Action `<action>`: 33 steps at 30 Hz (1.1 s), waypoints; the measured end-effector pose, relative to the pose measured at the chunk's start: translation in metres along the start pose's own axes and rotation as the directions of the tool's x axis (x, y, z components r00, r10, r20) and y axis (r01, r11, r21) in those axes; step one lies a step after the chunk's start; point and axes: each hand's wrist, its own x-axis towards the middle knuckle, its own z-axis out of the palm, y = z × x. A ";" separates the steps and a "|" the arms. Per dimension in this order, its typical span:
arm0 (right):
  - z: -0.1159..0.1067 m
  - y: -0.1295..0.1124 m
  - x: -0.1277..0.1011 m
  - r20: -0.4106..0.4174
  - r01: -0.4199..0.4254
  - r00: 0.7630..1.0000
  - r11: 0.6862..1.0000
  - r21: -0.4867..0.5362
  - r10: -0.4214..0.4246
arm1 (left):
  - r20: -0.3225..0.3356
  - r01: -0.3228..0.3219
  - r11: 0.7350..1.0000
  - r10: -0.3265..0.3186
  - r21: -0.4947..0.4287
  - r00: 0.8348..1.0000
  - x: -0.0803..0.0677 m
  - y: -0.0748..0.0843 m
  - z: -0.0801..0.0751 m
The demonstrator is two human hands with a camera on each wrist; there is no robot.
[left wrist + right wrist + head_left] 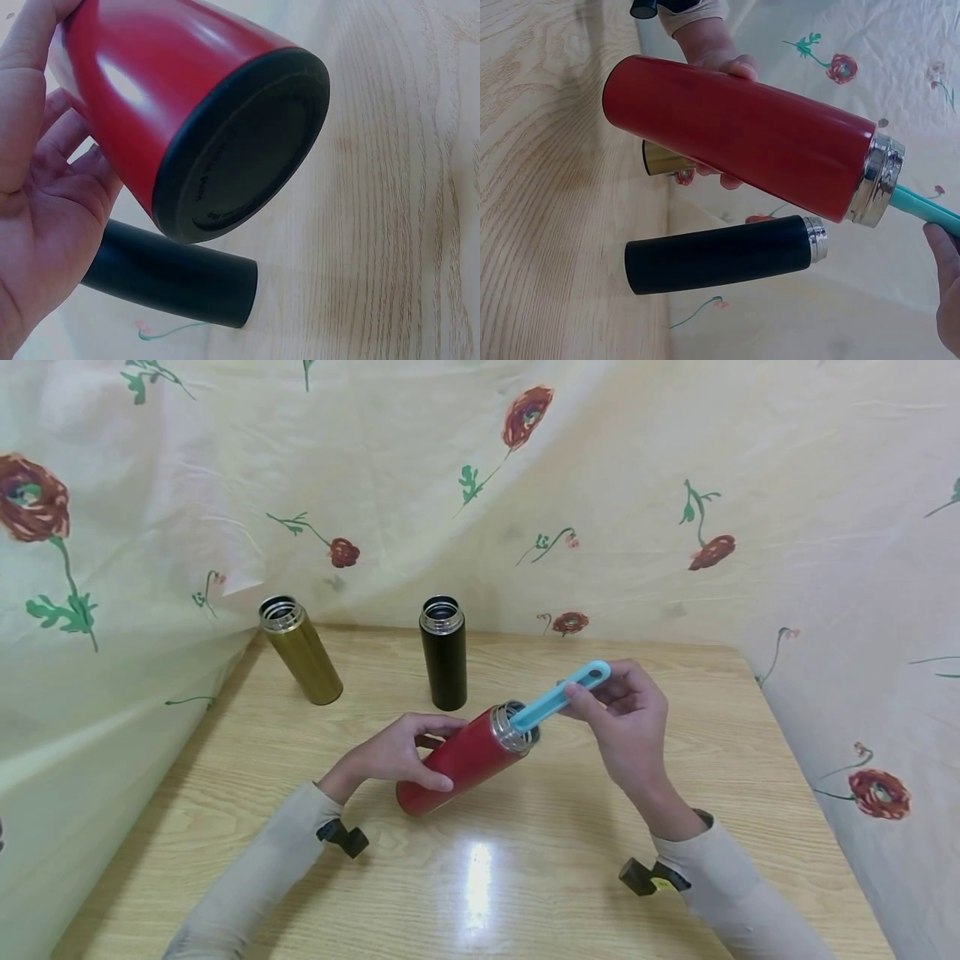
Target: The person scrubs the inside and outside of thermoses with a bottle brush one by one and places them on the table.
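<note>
Wooden table (pixel 675 827): bare surface at near centre, right side and near left, open to a hand. Obstacles: upright black cylindrical steel flask (pixel 443 653) at far centre; upright gold cylindrical steel flask (pixel 300 650) at far left, well apart, passable gap between. Tilted red steel flask (pixel 461 760) occupies centre, just in front of the black one. Flowered cloth backdrop (pixel 637 485) closes far, left and right sides.

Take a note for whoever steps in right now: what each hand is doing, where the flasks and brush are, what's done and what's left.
Left hand: grips the red flask, tilted, base near the table, lid off.
Right hand: pinches the blue brush handle; its lower end is inside the red flask's mouth.
Gold flask and black flask stand open at the back, untouched.
Done: brush inserted in the red flask.
Left: probably finish scrubbing it, then perhaps the other two.
</note>
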 end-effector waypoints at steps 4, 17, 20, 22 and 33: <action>-0.002 -0.001 0.000 0.016 0.008 1.000 1.000 0.006 -0.008 | 0.004 -0.010 1.000 0.010 -0.002 1.000 0.000 0.000 0.000; -0.007 -0.007 0.005 0.043 0.040 0.998 0.999 0.007 -0.040 | 0.017 -0.021 1.000 0.021 -0.007 1.000 -0.001 0.001 0.000; -0.008 -0.010 0.007 0.019 0.056 0.998 0.998 0.018 -0.056 | 0.016 -0.019 1.000 0.019 -0.005 1.000 -0.001 0.000 0.000; -0.008 -0.012 0.009 0.001 0.067 0.998 0.998 0.021 -0.067 | 0.014 -0.021 1.000 0.021 -0.005 1.000 -0.002 0.001 0.000; -0.011 -0.019 0.012 -0.024 0.081 0.996 0.997 0.018 -0.081 | 0.009 -0.004 1.000 0.004 -0.008 1.000 -0.004 0.002 0.000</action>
